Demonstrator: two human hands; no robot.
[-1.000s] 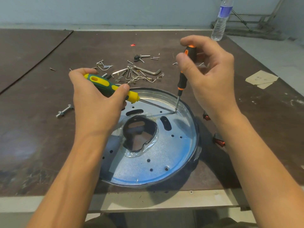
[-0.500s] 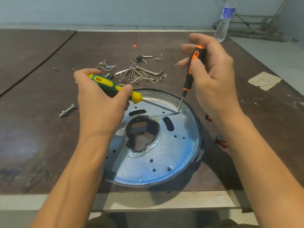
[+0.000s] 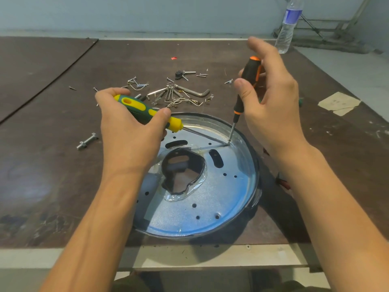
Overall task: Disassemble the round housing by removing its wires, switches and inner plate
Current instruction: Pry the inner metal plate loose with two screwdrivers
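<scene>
The round metal housing (image 3: pixel 251 165) lies on the table near its front edge. Its shiny inner plate (image 3: pixel 210 199) has small holes and a ragged central opening. My left hand (image 3: pixel 130 131) grips a green and yellow screwdriver (image 3: pixel 147 111), its shaft lying low across the plate. My right hand (image 3: pixel 271 102) holds a black and orange screwdriver (image 3: pixel 245 85) nearly upright, pinched by thumb and lower fingers while the index finger is raised. Both tips meet at one spot by the plate's far right rim.
Loose screws, hex keys (image 3: pixel 189 92) and bent wire clips lie behind the housing. A bolt (image 3: pixel 87 141) rests at the left. Red parts (image 3: pixel 284 183) sit right of the housing. A water bottle (image 3: pixel 289 26) stands far right, a paper scrap (image 3: pixel 339 103) beside it.
My right hand has loosened around the black and orange handle, its upper fingers lifting off. The left hand and both tips stay at the same spot.
</scene>
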